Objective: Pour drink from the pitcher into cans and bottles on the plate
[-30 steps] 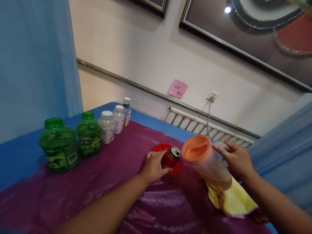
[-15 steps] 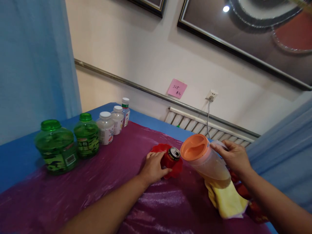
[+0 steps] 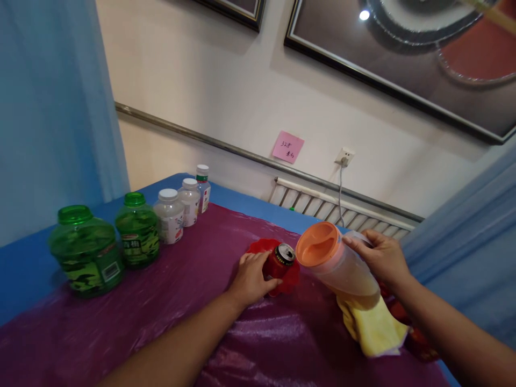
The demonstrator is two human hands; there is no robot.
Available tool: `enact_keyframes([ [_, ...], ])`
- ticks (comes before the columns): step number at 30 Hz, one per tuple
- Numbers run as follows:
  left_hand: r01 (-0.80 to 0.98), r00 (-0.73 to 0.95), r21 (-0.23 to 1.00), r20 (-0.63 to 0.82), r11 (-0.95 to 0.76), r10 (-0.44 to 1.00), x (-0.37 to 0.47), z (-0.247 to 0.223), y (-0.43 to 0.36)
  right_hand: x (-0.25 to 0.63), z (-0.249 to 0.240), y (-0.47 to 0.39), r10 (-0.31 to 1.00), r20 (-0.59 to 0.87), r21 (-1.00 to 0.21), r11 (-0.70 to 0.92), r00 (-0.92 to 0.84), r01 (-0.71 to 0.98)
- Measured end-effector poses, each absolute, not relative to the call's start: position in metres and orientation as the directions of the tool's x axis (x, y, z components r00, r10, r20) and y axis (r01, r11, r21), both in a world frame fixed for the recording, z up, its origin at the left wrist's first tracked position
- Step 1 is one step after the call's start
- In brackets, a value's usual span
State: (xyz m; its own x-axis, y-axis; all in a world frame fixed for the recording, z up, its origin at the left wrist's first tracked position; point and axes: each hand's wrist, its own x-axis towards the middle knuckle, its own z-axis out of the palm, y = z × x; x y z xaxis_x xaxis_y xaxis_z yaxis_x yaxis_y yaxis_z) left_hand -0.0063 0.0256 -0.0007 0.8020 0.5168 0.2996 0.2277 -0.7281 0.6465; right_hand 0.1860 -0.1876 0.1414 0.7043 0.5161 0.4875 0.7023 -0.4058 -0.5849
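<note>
My left hand (image 3: 253, 275) is closed round a red drink can (image 3: 277, 263) with an opened top. The can stands in a red dish with a wavy rim (image 3: 292, 279). By its handle, my right hand (image 3: 381, 257) grips a clear plastic pitcher (image 3: 349, 277) with an orange lid (image 3: 318, 244). Tilted toward the can, the pitcher holds some yellowish liquid low in its body. Its lid is close to the can's top, and I see no stream between them. Below the pitcher lies a yellow cloth (image 3: 374, 328).
Two green jars (image 3: 86, 255) stand at the left, beside two white-capped jars (image 3: 170, 220) and a small bottle (image 3: 203, 191). Several red cans (image 3: 421, 344) are partly hidden behind my right forearm. Purple plastic sheeting (image 3: 193, 279) covers the blue table (image 3: 237, 196); a radiator (image 3: 314, 199) is behind.
The view has shifted slightly, so most things appear a little further left. Both hands keep their holds, and the pitcher stays tilted beside the can.
</note>
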Motion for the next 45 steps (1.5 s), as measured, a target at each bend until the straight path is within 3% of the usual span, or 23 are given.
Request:
enact_keyframes([
  [45,0.244,0.815,0.634,0.276,-0.734,0.509,-0.0065,0.0050,0.0244,0.1843,0.1485,-0.1909,0.521,0.492,-0.551,-0.434,0.698,0.712],
])
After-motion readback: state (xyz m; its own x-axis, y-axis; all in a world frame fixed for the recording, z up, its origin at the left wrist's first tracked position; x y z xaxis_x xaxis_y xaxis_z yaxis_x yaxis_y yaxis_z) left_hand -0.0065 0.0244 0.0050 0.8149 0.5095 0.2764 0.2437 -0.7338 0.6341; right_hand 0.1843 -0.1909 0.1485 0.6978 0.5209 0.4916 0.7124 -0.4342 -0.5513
